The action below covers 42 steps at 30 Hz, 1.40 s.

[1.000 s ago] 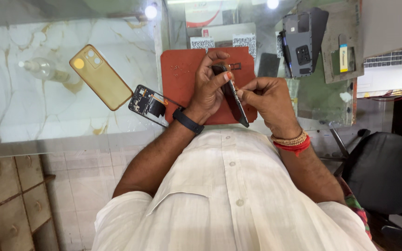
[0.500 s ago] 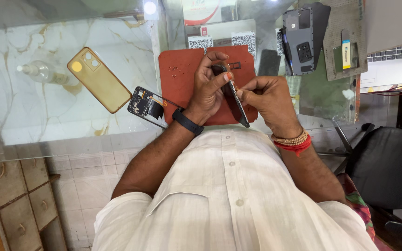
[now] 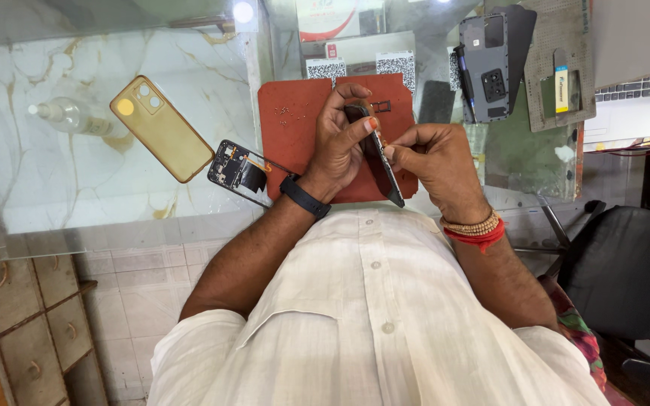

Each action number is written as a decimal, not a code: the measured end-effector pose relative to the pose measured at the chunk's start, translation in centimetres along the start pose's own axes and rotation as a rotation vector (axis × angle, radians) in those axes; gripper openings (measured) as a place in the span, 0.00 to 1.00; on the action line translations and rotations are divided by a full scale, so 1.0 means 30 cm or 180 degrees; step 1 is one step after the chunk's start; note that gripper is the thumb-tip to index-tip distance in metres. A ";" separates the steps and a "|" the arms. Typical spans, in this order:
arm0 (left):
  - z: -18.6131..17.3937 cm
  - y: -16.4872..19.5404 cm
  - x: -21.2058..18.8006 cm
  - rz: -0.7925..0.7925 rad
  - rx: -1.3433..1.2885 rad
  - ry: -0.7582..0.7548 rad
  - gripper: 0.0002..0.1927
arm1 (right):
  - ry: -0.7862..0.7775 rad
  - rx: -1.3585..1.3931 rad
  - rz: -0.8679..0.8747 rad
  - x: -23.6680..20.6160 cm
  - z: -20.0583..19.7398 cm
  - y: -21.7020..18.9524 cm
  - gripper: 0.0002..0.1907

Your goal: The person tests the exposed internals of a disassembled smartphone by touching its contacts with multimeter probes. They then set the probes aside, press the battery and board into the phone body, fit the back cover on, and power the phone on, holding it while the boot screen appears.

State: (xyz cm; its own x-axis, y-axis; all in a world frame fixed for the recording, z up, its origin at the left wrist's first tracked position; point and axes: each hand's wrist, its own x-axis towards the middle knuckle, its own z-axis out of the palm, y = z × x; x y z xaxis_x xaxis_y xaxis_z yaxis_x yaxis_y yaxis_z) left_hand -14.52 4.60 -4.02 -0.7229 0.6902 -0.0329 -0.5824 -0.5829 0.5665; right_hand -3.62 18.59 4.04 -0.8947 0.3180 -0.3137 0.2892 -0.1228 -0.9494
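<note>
Over the red mat (image 3: 295,120), the left hand (image 3: 340,143) is closed around a dark phone (image 3: 376,158), with the fingers wrapped over its top end. The phone stands on its thin edge, tipped up off the mat. The right hand (image 3: 434,162) is pinched shut against the phone's side, near the middle. It may hold a tiny tool, but that is too small to tell.

The phone looks thin, stiff and light. It is smooth, so it could slip. It could also crack, so holding it by its long edges seems safest, not by its flat face.

Just left of the mat lies an open phone part (image 3: 236,169) with small bits showing. Farther left on the glass table (image 3: 77,195) lies a yellow phone cover (image 3: 159,128), and beside that a clear bottle (image 3: 65,116). At the back, well apart, sits a grey phone back (image 3: 487,68).

Compared with a second ago, both hands are in almost the same spot and still hold the phone the same way. Nothing on the table has moved. Only the camera has shifted a little.
</note>
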 end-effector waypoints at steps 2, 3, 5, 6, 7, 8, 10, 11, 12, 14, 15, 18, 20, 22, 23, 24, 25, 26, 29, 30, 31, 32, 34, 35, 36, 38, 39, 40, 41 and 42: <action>0.000 0.000 0.000 -0.0013 -0.0003 0.0012 0.24 | 0.0005 -0.0016 0.0009 0.000 -0.001 0.000 0.01; 0.001 0.000 0.000 -0.0014 0.0005 0.0016 0.24 | 0.0012 -0.0021 0.0020 0.001 -0.001 0.000 0.01; 0.001 -0.001 -0.002 -0.0017 0.0021 0.0029 0.24 | 0.0010 0.0001 0.0026 0.002 -0.001 0.001 0.01; 0.001 -0.001 -0.002 -0.0006 0.0032 0.0025 0.24 | 0.0002 0.0027 0.0018 0.003 -0.002 0.003 0.01; 0.001 -0.002 -0.002 0.0005 0.0044 0.0022 0.24 | -0.0007 0.0053 0.0011 0.004 -0.002 0.005 0.01; 0.000 -0.002 -0.001 0.0016 0.0054 0.0020 0.24 | -0.0023 0.0043 0.0001 0.006 -0.004 0.006 0.01; -0.001 -0.002 0.000 -0.0016 0.0066 0.0074 0.24 | -0.0056 0.0025 -0.0014 0.008 -0.007 0.007 0.02; -0.001 -0.003 -0.004 -0.0038 0.0070 0.0106 0.24 | -0.0040 0.0020 0.0033 0.005 -0.006 0.009 0.02; 0.000 -0.004 -0.006 -0.0038 0.0068 0.0095 0.24 | -0.0021 0.0012 0.0077 0.003 -0.006 0.010 0.02; 0.000 -0.003 0.000 -0.0018 0.0075 0.0048 0.24 | -0.0035 0.0053 0.0048 0.010 -0.008 0.007 0.02; -0.001 -0.003 0.001 -0.0009 0.0083 0.0035 0.24 | -0.0072 0.0106 -0.0001 0.011 -0.008 0.006 0.02; -0.003 -0.003 0.002 0.0005 0.0101 0.0039 0.24 | -0.0045 0.0059 0.0103 0.010 -0.007 0.006 0.02; -0.003 -0.005 0.002 -0.0004 0.0108 0.0060 0.24 | -0.0027 -0.0014 0.0127 0.010 -0.007 0.006 0.02; -0.004 -0.006 0.000 -0.0024 0.0118 0.0089 0.24 | -0.0056 -0.0061 0.0028 0.011 -0.009 0.008 0.02; -0.004 -0.007 0.001 -0.0030 0.0123 0.0097 0.24 | -0.0072 -0.0017 0.0004 0.012 -0.010 0.008 0.02; -0.004 -0.007 0.003 -0.0036 0.0120 0.0099 0.24 | -0.0091 0.0027 -0.0018 0.014 -0.010 0.009 0.02; -0.003 -0.007 0.002 -0.0042 0.0114 0.0105 0.24 | -0.0111 0.0072 -0.0035 0.013 -0.011 0.010 0.02; -0.004 -0.007 0.002 -0.0046 0.0110 0.0110 0.25 | -0.0106 0.0061 -0.0020 0.013 -0.011 0.011 0.02; -0.004 -0.009 0.001 -0.0009 0.0081 0.0086 0.24 | -0.0097 0.0032 0.0005 0.012 -0.012 0.013 0.02; -0.005 -0.010 -0.001 -0.0010 0.0076 0.0089 0.25 | -0.0096 0.0024 0.0004 0.011 -0.012 0.015 0.02; -0.005 -0.010 -0.001 -0.0010 0.0074 0.0087 0.25 | -0.0093 0.0018 -0.0001 0.011 -0.012 0.016 0.02; -0.005 -0.010 -0.001 -0.0011 0.0071 0.0086 0.25 | -0.0101 0.0052 -0.0005 0.012 -0.013 0.017 0.02; -0.004 -0.012 -0.002 -0.0019 0.0092 0.0094 0.25 | -0.0120 0.0123 -0.0011 0.013 -0.013 0.020 0.02; -0.004 -0.012 -0.001 -0.0020 0.0102 0.0096 0.25 | -0.0113 0.0107 -0.0007 0.013 -0.014 0.021 0.02; -0.004 -0.011 -0.001 -0.0018 0.0106 0.0090 0.25 | -0.0106 0.0092 0.0001 0.013 -0.014 0.022 0.02; -0.003 -0.009 -0.001 -0.0012 0.0112 0.0077 0.25 | -0.0096 0.0070 0.0007 0.013 -0.015 0.025 0.02; -0.003 -0.009 -0.001 -0.0012 0.0113 0.0074 0.25 | -0.0092 0.0064 0.0007 0.013 -0.015 0.026 0.02; -0.003 -0.008 -0.001 -0.0014 0.0112 0.0073 0.25 | -0.0087 0.0057 0.0009 0.013 -0.016 0.026 0.02; -0.002 -0.009 -0.001 -0.0017 0.0111 0.0071 0.25 | -0.0093 0.0073 0.0011 0.012 -0.016 0.027 0.02; -0.003 -0.007 0.000 -0.0017 0.0111 0.0067 0.25 | -0.0099 0.0092 0.0008 0.013 -0.016 0.027 0.02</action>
State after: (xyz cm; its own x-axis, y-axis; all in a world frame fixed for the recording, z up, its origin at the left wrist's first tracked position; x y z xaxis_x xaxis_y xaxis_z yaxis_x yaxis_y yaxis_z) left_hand -14.41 4.70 -4.21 -0.7277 0.6838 -0.0532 -0.5732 -0.5637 0.5947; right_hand -3.58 19.05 3.13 -0.9042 0.2883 -0.3150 0.2820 -0.1507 -0.9475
